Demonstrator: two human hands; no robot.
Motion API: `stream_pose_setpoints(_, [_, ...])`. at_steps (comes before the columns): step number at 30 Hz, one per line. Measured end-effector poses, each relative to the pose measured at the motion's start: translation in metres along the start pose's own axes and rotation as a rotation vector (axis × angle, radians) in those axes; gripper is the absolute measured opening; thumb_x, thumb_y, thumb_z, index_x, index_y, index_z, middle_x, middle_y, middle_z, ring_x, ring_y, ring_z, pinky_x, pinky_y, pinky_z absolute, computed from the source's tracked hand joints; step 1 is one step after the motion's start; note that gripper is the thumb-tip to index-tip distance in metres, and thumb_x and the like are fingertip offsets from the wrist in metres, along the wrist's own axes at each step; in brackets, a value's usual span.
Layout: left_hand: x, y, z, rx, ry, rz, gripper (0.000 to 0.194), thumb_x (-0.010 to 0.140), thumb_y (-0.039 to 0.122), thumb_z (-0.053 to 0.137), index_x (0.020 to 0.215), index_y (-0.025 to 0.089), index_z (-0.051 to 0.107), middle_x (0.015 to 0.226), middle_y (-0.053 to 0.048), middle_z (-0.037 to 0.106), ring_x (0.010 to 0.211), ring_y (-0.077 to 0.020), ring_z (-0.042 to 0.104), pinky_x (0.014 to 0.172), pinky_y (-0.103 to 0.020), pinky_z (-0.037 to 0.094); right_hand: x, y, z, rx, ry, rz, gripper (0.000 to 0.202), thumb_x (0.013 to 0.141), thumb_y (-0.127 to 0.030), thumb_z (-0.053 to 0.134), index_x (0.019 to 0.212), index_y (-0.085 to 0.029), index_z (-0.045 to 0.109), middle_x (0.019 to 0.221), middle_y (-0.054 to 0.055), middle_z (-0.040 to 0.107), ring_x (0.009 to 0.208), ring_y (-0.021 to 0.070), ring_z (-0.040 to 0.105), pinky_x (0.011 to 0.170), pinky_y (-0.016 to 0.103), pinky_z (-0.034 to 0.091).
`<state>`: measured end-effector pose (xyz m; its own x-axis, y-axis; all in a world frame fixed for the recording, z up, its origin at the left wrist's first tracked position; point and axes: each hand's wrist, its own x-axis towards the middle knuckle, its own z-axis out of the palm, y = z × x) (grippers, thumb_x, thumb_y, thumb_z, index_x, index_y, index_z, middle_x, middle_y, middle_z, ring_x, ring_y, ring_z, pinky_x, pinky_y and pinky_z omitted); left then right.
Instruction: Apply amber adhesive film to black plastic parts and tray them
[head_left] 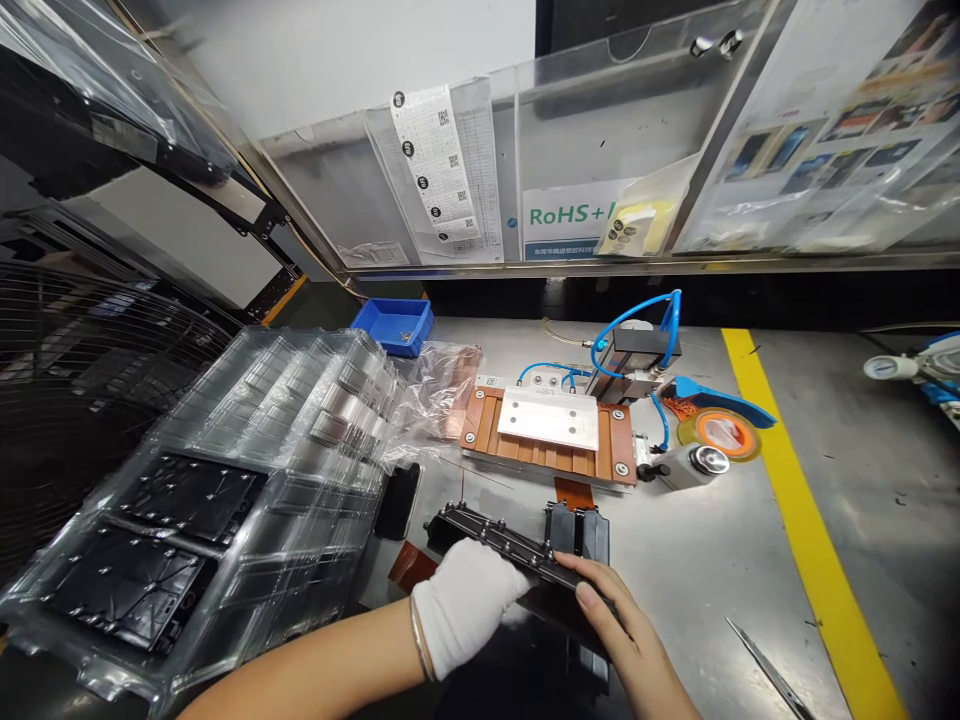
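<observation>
A black plastic panel with a ribbed edge and small metal studs (499, 532) is held tilted, low in front of me. My left hand (469, 605), in a white glove, is closed on its near side; the fingertips are partly hidden. My bare right hand (626, 625) grips the right end of the same panel, with fingers along the top edge. Just behind it, more black plastic parts (592, 535) lie on the bench. A reddish-brown piece (412, 567) is left of the glove.
Stacked clear blister trays (292, 400) stand at left, two black panels (124, 590) in the top one. A fixture with a white plate (551, 418) and blue hoses sits behind. Tape (718, 433), a bottle (686, 467), tweezers (765, 665), a phone (397, 500) and a blue bin (395, 325) lie around.
</observation>
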<state>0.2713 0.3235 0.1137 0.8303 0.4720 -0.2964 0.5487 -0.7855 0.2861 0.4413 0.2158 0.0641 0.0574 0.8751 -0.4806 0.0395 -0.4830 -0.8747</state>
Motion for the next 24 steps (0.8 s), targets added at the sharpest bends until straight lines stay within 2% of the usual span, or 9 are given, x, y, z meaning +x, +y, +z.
stream_pose_setpoints(2, [0.003, 0.009, 0.003, -0.009, 0.049, 0.031, 0.021, 0.092, 0.023, 0.055, 0.111, 0.022, 0.063, 0.109, -0.005, 0.073, 0.099, -0.0214, 0.069, 0.086, -0.033, 0.054, 0.0, -0.003, 0.003, 0.006, 0.001, -0.013, 0.057, 0.086, -0.072, 0.042, 0.122, -0.032, 0.062, 0.134, 0.007, 0.053, 0.134, 0.031, 0.041, 0.116, 0.051, 0.031])
stream_pose_setpoints(6, [0.007, 0.023, 0.009, 0.044, 0.07, 0.03, 0.022, 0.092, 0.019, 0.051, 0.11, 0.016, 0.063, 0.104, -0.009, 0.074, 0.092, -0.025, 0.071, 0.078, -0.037, 0.058, 0.001, -0.005, 0.007, 0.002, -0.021, -0.037, 0.052, 0.089, -0.069, 0.041, 0.123, -0.034, 0.061, 0.133, 0.006, 0.052, 0.132, 0.0294, 0.043, 0.115, 0.05, 0.032])
stream_pose_setpoints(11, [0.0, 0.019, 0.01, 0.013, 0.127, 0.107, 0.017, 0.091, 0.023, 0.054, 0.103, 0.021, 0.065, 0.096, -0.004, 0.075, 0.087, -0.0217, 0.071, 0.074, -0.033, 0.058, 0.0, -0.008, -0.001, -0.062, -0.103, -0.04, 0.052, 0.089, -0.068, 0.043, 0.126, -0.035, 0.06, 0.131, 0.008, 0.051, 0.131, 0.0299, 0.044, 0.114, 0.051, 0.031])
stream_pose_setpoints(16, [-0.007, 0.01, -0.005, -0.12, 0.192, 0.253, 0.024, 0.095, 0.021, 0.046, 0.106, 0.029, 0.066, 0.111, 0.0, 0.072, 0.107, -0.0151, 0.064, 0.092, -0.028, 0.051, -0.001, -0.01, -0.007, -0.056, -0.14, -0.054, 0.052, 0.09, -0.067, 0.043, 0.125, -0.034, 0.06, 0.131, 0.008, 0.052, 0.131, 0.0301, 0.043, 0.114, 0.05, 0.031])
stream_pose_setpoints(19, [-0.008, 0.007, -0.018, -0.171, 0.187, 0.312, 0.027, 0.094, 0.017, 0.043, 0.103, 0.028, 0.067, 0.112, 0.002, 0.072, 0.111, -0.0132, 0.062, 0.097, -0.026, 0.047, -0.001, -0.013, -0.007, -0.054, -0.158, -0.058, 0.051, 0.09, -0.066, 0.043, 0.126, -0.035, 0.06, 0.131, 0.007, 0.053, 0.131, 0.0297, 0.044, 0.114, 0.05, 0.031])
stream_pose_setpoints(22, [-0.009, 0.005, -0.023, -0.215, 0.183, 0.31, 0.026, 0.094, 0.018, 0.045, 0.1, 0.028, 0.068, 0.11, 0.004, 0.072, 0.107, -0.0122, 0.064, 0.095, -0.024, 0.047, -0.001, -0.017, -0.005, -0.045, -0.159, -0.06, 0.051, 0.09, -0.066, 0.044, 0.127, -0.035, 0.059, 0.132, 0.007, 0.052, 0.131, 0.0291, 0.043, 0.115, 0.049, 0.031])
stream_pose_setpoints(24, [-0.008, 0.006, -0.022, -0.192, 0.154, 0.245, 0.02, 0.094, 0.023, 0.049, 0.099, 0.029, 0.068, 0.105, 0.005, 0.073, 0.1, -0.0135, 0.066, 0.088, -0.025, 0.05, -0.002, -0.017, -0.002, -0.034, -0.145, -0.05, 0.052, 0.09, -0.067, 0.043, 0.128, -0.034, 0.059, 0.133, 0.007, 0.052, 0.132, 0.0288, 0.043, 0.115, 0.048, 0.032])
